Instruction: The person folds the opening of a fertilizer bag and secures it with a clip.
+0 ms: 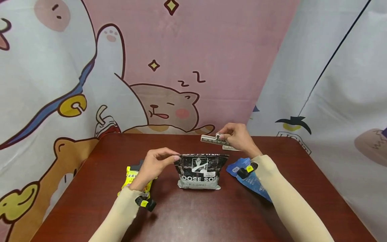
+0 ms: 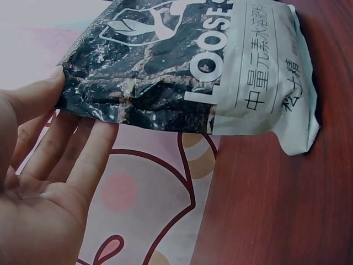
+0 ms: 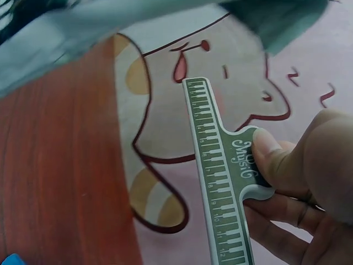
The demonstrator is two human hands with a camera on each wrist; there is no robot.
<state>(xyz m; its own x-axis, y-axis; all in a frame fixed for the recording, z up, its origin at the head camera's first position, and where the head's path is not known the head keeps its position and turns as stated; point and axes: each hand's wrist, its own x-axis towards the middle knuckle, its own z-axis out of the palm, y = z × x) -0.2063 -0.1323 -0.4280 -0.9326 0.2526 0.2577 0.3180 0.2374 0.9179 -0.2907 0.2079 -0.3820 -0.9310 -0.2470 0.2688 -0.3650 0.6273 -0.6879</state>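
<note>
A black-and-white bag [image 1: 198, 173] printed "LOOSE SOIL" stands upright in the middle of the table. My left hand [image 1: 152, 164] pinches its top left corner between thumb and fingers; in the left wrist view the bag [image 2: 165, 72] appears sideways, its lower part pale. Above and behind the bag's right end, my right hand [image 1: 238, 137] grips a bag clip [image 1: 211, 139] by its handle, apart from the bag. Piano keys and the word "Music" mark the clip [image 3: 218, 171] in the right wrist view. A second pale clip [image 1: 230, 148] shows partly beneath that hand.
Left of the bag lies a yellow packet [image 1: 130, 174], partly behind my left hand and wrist. A blue pouch [image 1: 252, 181] lies to the right, partly under my right forearm. The brown table [image 1: 187, 218] ends at a cartoon-printed curtain [image 1: 226, 67].
</note>
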